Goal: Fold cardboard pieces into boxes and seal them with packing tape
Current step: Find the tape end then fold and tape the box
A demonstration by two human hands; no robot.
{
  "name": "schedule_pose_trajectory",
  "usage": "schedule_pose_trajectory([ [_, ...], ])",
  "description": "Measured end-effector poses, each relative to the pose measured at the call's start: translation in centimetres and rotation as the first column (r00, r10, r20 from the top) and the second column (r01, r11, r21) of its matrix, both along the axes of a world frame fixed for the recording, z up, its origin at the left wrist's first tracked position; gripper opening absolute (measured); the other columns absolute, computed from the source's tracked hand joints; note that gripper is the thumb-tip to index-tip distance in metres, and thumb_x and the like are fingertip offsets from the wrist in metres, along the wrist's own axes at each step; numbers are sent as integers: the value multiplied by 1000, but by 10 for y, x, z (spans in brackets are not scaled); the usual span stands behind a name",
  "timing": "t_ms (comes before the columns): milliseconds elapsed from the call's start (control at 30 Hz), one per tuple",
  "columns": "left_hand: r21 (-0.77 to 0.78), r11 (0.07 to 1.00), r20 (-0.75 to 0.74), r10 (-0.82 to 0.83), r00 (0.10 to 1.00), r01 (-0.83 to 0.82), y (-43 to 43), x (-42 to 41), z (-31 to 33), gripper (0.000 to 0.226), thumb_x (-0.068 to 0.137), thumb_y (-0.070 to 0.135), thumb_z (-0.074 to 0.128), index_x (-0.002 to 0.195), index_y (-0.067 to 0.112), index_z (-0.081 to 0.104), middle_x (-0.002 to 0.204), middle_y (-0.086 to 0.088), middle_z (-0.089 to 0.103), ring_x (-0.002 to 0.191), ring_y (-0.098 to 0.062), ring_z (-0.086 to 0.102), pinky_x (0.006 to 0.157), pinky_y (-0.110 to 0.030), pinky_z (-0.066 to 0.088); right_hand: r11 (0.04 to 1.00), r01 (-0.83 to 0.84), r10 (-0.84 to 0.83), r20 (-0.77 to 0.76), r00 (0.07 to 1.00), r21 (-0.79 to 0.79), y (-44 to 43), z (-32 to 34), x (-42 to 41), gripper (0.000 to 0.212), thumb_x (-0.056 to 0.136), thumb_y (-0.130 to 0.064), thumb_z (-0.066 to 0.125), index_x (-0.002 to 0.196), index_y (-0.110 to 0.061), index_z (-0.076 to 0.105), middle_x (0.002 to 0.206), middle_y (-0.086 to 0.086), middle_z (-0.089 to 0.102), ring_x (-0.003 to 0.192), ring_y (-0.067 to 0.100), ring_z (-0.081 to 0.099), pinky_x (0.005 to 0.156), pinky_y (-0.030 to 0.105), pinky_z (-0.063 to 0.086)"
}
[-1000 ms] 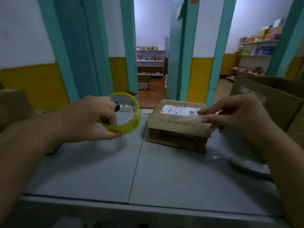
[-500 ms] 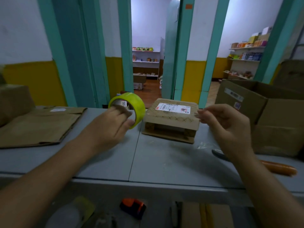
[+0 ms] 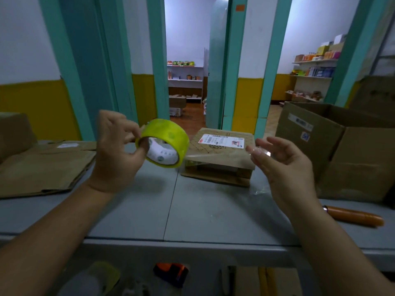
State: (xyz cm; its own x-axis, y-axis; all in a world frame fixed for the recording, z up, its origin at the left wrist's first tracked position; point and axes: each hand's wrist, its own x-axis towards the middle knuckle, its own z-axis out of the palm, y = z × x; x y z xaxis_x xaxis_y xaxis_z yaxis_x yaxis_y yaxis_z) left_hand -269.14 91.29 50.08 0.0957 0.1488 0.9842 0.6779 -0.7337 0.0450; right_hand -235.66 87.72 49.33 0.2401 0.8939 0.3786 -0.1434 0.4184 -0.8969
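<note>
My left hand [image 3: 117,152] grips a yellow-green roll of packing tape [image 3: 168,133] above the grey table [image 3: 192,210], with fingers through its core. A clear strip of tape [image 3: 220,156] runs from the roll to my right hand [image 3: 284,167], which pinches its free end at the fingertips. Just behind and below the strip sits a small flat cardboard box [image 3: 222,147] with a white shipping label on top. Flattened cardboard pieces [image 3: 42,165] lie on the table at the left.
A large open cardboard box [image 3: 352,163] stands at the right. In front of it lies an orange-handled tool [image 3: 352,216]. Another box [image 3: 15,133] sits at the far left. An orange-and-black object [image 3: 171,273] rests on a shelf below the table edge.
The roll has turned in my left hand so its outer face points up. My hands have drawn apart, and a longer strip now stretches between them over the small box.
</note>
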Motion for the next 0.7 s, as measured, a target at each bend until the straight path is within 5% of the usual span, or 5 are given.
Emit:
schedule_pose_trajectory([
  [67, -127, 987, 97, -84, 992, 96, 7, 0, 2, 63, 84, -16, 72, 113, 35, 49, 119, 3, 41, 110, -6, 49, 84, -15, 51, 999, 28, -26, 60, 998, -33, 1, -1, 5, 50, 74, -24, 83, 121, -23, 67, 120, -6, 74, 118, 14, 68, 96, 39, 59],
  [200, -350, 921, 48, -168, 985, 174, 21, -4, 4, 66, 89, -6, 72, 136, 34, 47, 132, -4, 62, 124, -17, 63, 100, -36, 56, 994, 101, -107, 224, 969, 39, -1, 5, 12, 46, 81, -16, 82, 123, -21, 64, 122, -8, 73, 118, 7, 67, 95, 33, 59],
  [433, -397, 895, -132, -274, 952, 203, 30, -6, 19, 34, 87, 8, 67, 102, 34, 51, 99, -12, 60, 85, -29, 61, 68, -41, 49, 993, 59, -90, 317, 944, 107, -2, 11, 28, 45, 82, -5, 79, 123, -14, 63, 113, -4, 77, 106, 6, 73, 82, 16, 57],
  [533, -493, 842, -258, -384, 887, 221, 29, -11, 22, 33, 81, 31, 82, 96, 21, 55, 103, -8, 54, 91, -32, 60, 76, -40, 53, 999, -5, -5, 266, 964, 37, 0, 12, 36, 47, 84, 0, 76, 126, -15, 62, 112, -1, 78, 104, 10, 74, 78, 16, 58],
  [700, -602, 787, -405, -444, 800, 132, 29, -25, 16, 47, 64, 56, 93, 82, 29, 59, 107, 5, 53, 98, -28, 61, 79, -46, 52, 995, -94, 95, 275, 957, -20, 5, 9, 42, 42, 81, 0, 73, 120, -14, 64, 110, 2, 78, 104, 14, 75, 84, 25, 61],
])
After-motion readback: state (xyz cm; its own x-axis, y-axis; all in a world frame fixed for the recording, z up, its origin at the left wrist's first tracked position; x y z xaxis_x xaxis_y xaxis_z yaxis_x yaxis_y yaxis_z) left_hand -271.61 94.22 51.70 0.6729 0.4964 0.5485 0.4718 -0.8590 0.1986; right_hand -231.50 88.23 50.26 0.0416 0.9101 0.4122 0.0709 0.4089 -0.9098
